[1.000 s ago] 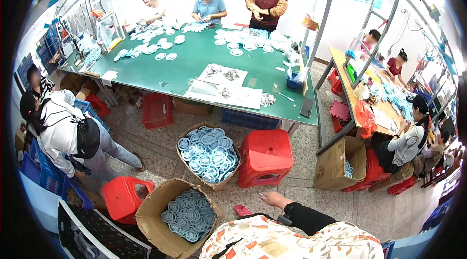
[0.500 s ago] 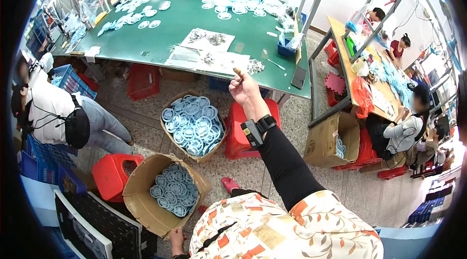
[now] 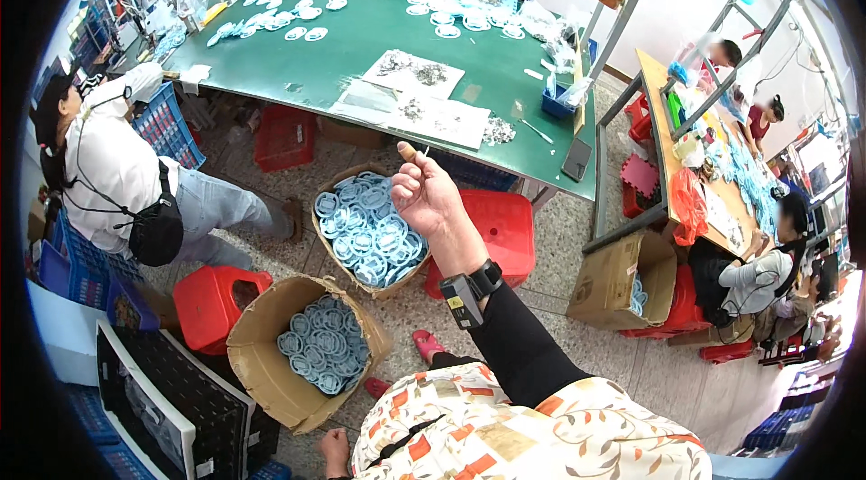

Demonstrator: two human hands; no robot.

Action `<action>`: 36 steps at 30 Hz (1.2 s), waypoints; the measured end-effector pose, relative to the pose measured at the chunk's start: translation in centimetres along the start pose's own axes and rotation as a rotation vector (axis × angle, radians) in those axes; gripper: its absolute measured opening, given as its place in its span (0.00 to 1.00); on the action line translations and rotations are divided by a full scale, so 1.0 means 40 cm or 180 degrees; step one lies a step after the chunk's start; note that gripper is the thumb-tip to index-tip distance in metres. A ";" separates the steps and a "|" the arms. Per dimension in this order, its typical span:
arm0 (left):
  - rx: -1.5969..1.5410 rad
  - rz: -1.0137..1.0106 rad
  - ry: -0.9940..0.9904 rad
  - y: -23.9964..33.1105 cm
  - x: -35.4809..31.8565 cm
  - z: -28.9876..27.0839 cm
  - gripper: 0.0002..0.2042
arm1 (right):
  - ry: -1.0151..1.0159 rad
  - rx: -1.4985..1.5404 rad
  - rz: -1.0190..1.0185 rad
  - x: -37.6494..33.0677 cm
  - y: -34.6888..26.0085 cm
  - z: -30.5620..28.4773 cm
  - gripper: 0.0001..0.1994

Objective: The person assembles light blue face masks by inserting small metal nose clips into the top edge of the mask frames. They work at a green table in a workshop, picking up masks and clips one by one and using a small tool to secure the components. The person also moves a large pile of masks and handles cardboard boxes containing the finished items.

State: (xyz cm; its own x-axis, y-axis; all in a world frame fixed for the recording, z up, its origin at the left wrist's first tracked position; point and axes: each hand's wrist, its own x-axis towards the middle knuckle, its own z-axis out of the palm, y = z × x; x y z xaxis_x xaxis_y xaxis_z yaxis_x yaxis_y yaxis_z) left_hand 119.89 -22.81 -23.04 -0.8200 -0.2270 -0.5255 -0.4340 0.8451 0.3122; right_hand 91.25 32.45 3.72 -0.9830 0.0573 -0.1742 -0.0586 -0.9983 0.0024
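My right hand (image 3: 431,202) is raised in front of me with its fingers curled and thumb up. A tiny pale sliver shows by the thumb tip; I cannot make out what it is. Below the hand are a red stool (image 3: 496,232) and a cardboard box (image 3: 397,290) full of pale blue ring-shaped pieces (image 3: 370,227). Low by my side hangs my left hand (image 3: 335,449), closed, nothing visible in it. It is just below an open cardboard box (image 3: 257,358) that holds more blue-grey ring-shaped pieces (image 3: 323,345), and apart from it.
A green table (image 3: 325,56) bears white sheets (image 3: 442,119) with small dark bits, rings, a phone (image 3: 575,160) and a blue bin (image 3: 557,101). A person (image 3: 117,164) stands at the left; others work around. Another red stool (image 3: 212,304) and a carton (image 3: 609,286) stand on the floor.
My left hand has come off the rim of the near box. My right hand has moved left and down, away from the table edge. The view has shifted slightly, and the standing person appears more upright.
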 end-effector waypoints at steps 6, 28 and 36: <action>-0.0084 -0.0043 -0.0036 -0.083 0.067 0.065 0.14 | 0.0977 -0.0671 0.0263 -0.094 0.063 -0.172 0.11; 0.0514 0.0988 -0.1039 0.460 0.221 0.088 0.13 | 0.3957 -0.5826 0.2174 -1.085 -0.139 -0.988 0.22; 0.0631 0.0972 -0.1101 0.480 0.252 0.082 0.13 | 0.3730 -0.5786 0.1548 -0.996 -0.137 -0.981 0.27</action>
State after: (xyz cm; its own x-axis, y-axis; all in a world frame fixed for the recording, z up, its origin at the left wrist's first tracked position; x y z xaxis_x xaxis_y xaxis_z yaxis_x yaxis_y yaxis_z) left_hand 104.50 -7.28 -24.92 -0.7122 0.1905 -0.6756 -0.0866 0.9313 0.3539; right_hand 137.54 35.15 -28.01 -0.3133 0.5366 -0.7835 0.9454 0.0984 -0.3107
